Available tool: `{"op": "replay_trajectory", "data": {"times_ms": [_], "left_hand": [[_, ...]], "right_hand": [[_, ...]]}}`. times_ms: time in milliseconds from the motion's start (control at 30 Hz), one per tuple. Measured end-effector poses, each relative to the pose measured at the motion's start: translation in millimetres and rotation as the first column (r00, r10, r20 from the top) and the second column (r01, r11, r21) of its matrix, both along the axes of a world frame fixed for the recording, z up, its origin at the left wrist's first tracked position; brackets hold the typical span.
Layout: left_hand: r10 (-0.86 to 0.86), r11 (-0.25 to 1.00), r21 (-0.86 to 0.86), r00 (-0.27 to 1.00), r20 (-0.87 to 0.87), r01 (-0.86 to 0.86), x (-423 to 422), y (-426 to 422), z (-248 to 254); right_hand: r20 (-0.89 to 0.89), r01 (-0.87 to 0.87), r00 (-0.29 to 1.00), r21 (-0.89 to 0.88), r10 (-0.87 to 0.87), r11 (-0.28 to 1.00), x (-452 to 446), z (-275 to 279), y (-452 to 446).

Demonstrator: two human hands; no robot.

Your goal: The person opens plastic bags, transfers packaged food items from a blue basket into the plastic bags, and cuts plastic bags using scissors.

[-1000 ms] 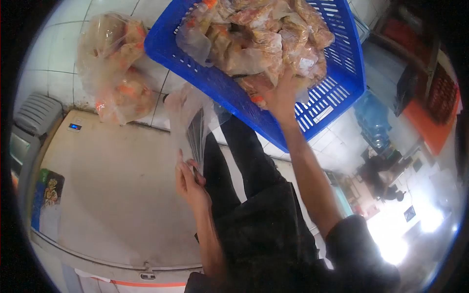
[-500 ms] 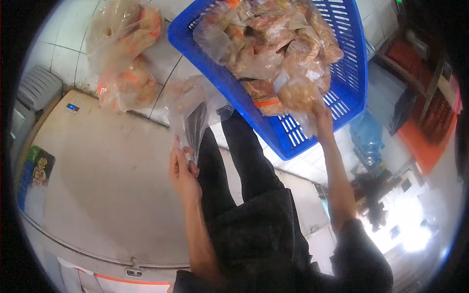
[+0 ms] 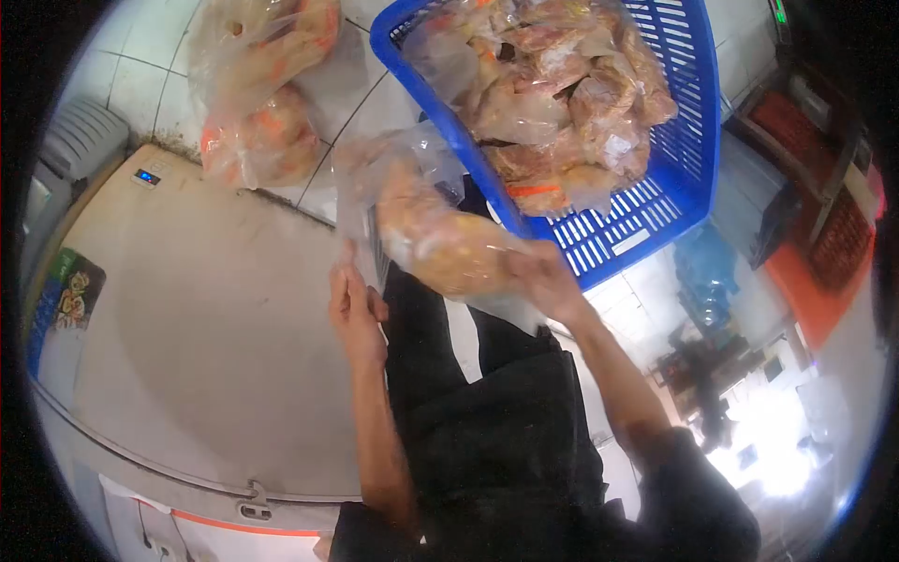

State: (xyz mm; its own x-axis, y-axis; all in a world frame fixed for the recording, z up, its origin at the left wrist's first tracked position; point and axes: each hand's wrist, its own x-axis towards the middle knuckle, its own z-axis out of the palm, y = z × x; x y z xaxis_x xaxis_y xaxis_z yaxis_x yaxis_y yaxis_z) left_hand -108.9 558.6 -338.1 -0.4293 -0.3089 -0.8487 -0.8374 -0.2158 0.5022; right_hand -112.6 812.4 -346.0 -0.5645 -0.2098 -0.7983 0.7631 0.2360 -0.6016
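Observation:
My right hand (image 3: 548, 279) grips one end of a clear bag of yellowish-brown food (image 3: 459, 253), blurred by motion. The packet's other end reaches the mouth of a larger clear plastic bag (image 3: 356, 178), whose edge my left hand (image 3: 358, 304) pinches from below. Behind them, a blue slatted basket (image 3: 524, 223) holds several similar bagged pieces (image 3: 599, 103), one with an orange band. Where the packet overlaps the larger bag, its far end is hard to make out.
Filled clear bags with orange marks (image 3: 262, 140) lie on white tiles at the upper left. A pale lid (image 3: 215, 347) with a small display spans the left side. A blue translucent bag (image 3: 707, 272) and an orange item (image 3: 815, 290) are at the right.
My right hand has lifted a bagged piece out of the blue basket and brought it left to the larger bag. My left hand still holds that bag. The view has shifted slightly.

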Motion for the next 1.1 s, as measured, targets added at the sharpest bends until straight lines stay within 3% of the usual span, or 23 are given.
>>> {"op": "replay_trajectory", "data": {"times_ms": [67, 100, 133, 200, 300, 400, 500, 533, 600, 700, 733, 767, 800, 833, 900, 933, 1000, 1033, 1067, 1100], "left_hand": [[-0.031, 0.998, -0.052, 0.999, -0.013, 0.03, 6, -4, -4], [-0.067, 0.994, -0.093, 0.997, -0.037, 0.064, 17, -11, -16], [-0.101, 0.987, -0.136, 0.993, -0.065, 0.091, 23, -15, -25], [-0.12, 0.984, -0.143, 0.991, -0.058, 0.111, 32, -25, -30], [-0.021, 0.996, -0.085, 0.995, -0.101, 0.012, 31, -33, -47], [0.08, 0.995, -0.06, 0.993, -0.083, -0.085, 28, -47, -37], [-0.02, 0.999, -0.046, 0.999, 0.046, 0.022, 31, -41, -31], [-0.088, 0.995, -0.029, 0.989, 0.118, 0.092, 39, -36, -25], [0.003, 0.999, 0.04, 0.997, 0.075, -0.006, 52, -20, -16], [0.111, 0.994, 0.008, 0.993, 0.046, -0.111, 34, -9, -11], [0.14, 0.99, -0.017, 0.989, 0.049, -0.139, 29, -5, -8], [0.045, 0.997, -0.065, 0.999, 0.016, -0.044, 40, -24, -19], [0.056, 0.997, -0.061, 0.998, -0.009, -0.056, 51, -45, -28], [0.066, 0.996, -0.057, 0.997, -0.041, -0.068, 54, -61, -38], [0.063, 0.994, -0.085, 0.998, 0.003, -0.062, 36, -76, -41], [0.061, 0.993, -0.104, 0.998, 0.025, -0.058, 28, -76, -40], [-0.014, 0.994, -0.104, 1.0, 0.015, 0.016, 18, -66, -42], [-0.046, 0.993, -0.11, 0.999, 0.001, 0.045, 12, -60, -46], [-0.043, 0.994, -0.101, 0.999, 0.013, 0.044, 8, -51, -48], [-0.043, 0.995, -0.094, 0.998, 0.035, 0.046, 8, -40, -47]], "right_hand": [[0.057, -0.129, 0.99, -0.057, 0.132, 0.99, -41, -7, -49], [0.02, -0.413, 0.91, -0.033, 0.414, 0.91, -50, -31, -78], [-0.012, -0.664, 0.747, 0.003, 0.664, 0.748, -57, -53, -102], [-0.101, -0.674, 0.735, -0.002, 0.671, 0.738, -53, -79, -131], [-0.28, -0.787, 0.579, 0.053, 0.766, 0.614, -30, -129, -160], [-0.461, -0.684, 0.665, -0.061, 0.588, 0.726, -17, -146, -176], [-0.595, -0.563, 0.672, -0.023, 0.441, 0.826, -25, -140, -183], [-0.503, -0.682, 0.631, 0.002, 0.59, 0.731, -31, -141, -183], [-0.295, -0.868, 0.478, -0.011, 0.827, 0.497, -46, -147, -187], [-0.293, -0.786, 0.611, -0.115, 0.736, 0.607, -47, -180, -169], [-0.263, -0.717, 0.67, 0.011, 0.694, 0.697, -43, -199, -157], [-0.235, -0.631, 0.726, 0.145, 0.646, 0.762, -35, -220, -141], [-0.212, -0.587, 0.73, 0.292, 0.65, 0.755, -23, -230, -130], [-0.179, -0.534, 0.741, 0.427, 0.647, 0.73, -12, -240, -118], [-0.076, -0.498, 0.684, 0.678, 0.725, 0.541, 13, -235, -118], [-0.068, -0.495, 0.755, 0.593, 0.653, 0.635, 8, -201, -112], [-0.231, -0.367, 0.826, 0.473, 0.514, 0.801, 6, -115, -93], [-0.409, -0.265, 0.799, 0.418, 0.441, 0.869, 5, -85, -76], [-0.14, -0.27, 0.935, 0.315, 0.326, 0.91, -27, -46, -57], [0.168, -0.236, 0.965, 0.211, 0.203, 0.949, -48, -13, -36]]}}
